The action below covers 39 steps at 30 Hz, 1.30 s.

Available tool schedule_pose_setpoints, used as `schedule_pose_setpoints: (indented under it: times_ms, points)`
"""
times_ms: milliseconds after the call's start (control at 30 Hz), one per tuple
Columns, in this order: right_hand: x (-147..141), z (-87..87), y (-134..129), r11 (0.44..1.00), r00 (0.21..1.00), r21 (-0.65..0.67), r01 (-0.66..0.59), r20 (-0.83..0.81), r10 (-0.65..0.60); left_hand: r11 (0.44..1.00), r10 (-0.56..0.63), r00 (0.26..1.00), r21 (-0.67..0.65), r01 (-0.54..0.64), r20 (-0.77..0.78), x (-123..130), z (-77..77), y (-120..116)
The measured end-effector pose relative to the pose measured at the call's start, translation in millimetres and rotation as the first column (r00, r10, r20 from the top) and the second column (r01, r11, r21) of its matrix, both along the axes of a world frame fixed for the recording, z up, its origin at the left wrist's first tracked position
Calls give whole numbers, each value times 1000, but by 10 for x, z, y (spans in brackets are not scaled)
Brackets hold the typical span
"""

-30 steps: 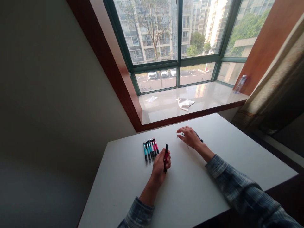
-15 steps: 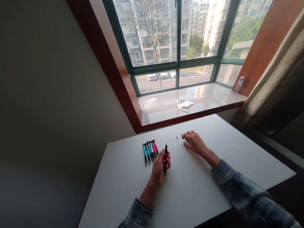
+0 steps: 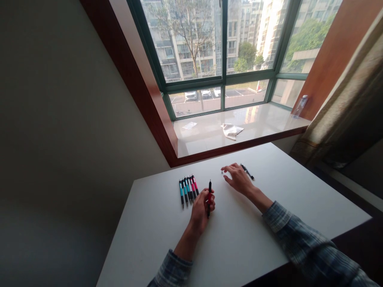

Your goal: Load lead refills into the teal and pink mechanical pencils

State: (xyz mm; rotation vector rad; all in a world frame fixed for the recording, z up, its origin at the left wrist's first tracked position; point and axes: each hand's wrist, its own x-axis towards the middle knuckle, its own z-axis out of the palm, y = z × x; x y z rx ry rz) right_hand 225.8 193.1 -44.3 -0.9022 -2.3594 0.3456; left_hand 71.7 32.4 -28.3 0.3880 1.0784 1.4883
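My left hand [image 3: 202,206] is wrapped round a red and black pen [image 3: 210,195], held upright with its narrow tip upward. To the left of it, several pens [image 3: 188,190] with teal, clear and pink barrels lie side by side on the white table [image 3: 155,231]. My right hand [image 3: 237,177] hovers low over the table with thumb and fingers apart, holding nothing. By its fingertips is a tiny metallic piece [image 3: 222,172]. A dark pen [image 3: 247,172] lies just behind and to the right of this hand, partly hidden by it.
Beyond the table, a white cloth [image 3: 231,130], a flat paper or plastic piece [image 3: 189,125] and a clear bottle [image 3: 300,106] are on the window sill [image 3: 206,141]. A curtain [image 3: 335,95] hangs at the right.
My right hand has moved slightly left and opened near the tiny piece. The dark pen, earlier mostly hidden under that hand, now shows on the table. My left hand keeps its pen.
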Motion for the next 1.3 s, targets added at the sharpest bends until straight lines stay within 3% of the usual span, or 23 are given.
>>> schedule_pose_setpoints:
  times_ms: [600,767,833,933,1000,1100,1200,1300]
  points:
    - [-105,-70,47,999,998,-43,26,55,-24,1000,-9,1000,4,9,5,19,-15,-7]
    - [-108,24,-38,993,990,-95,-68,-129,56,998,17,1000,59,-17,-5,10,-20,10]
    - [-112,82,-140,969,955,-187,-160,-277,104,995,56,998,86,-52,-43,3,-7,21]
    - [-141,136,-318,873,895,-370,-318,-420,148,990,96,962,127,-65,-257,1,30,18]
    - [-177,134,-408,818,882,-451,-357,-450,137,986,116,878,158,-46,-465,10,58,-2]
    - [-236,87,-469,787,876,-504,-356,-474,92,986,110,730,166,5,-674,28,76,-38]
    - [-263,51,-481,759,856,-525,-385,-511,80,990,33,671,117,81,-740,28,40,-44]
    - [-249,74,-491,732,838,-527,-433,-535,110,983,-62,728,83,162,-683,3,-32,-13]
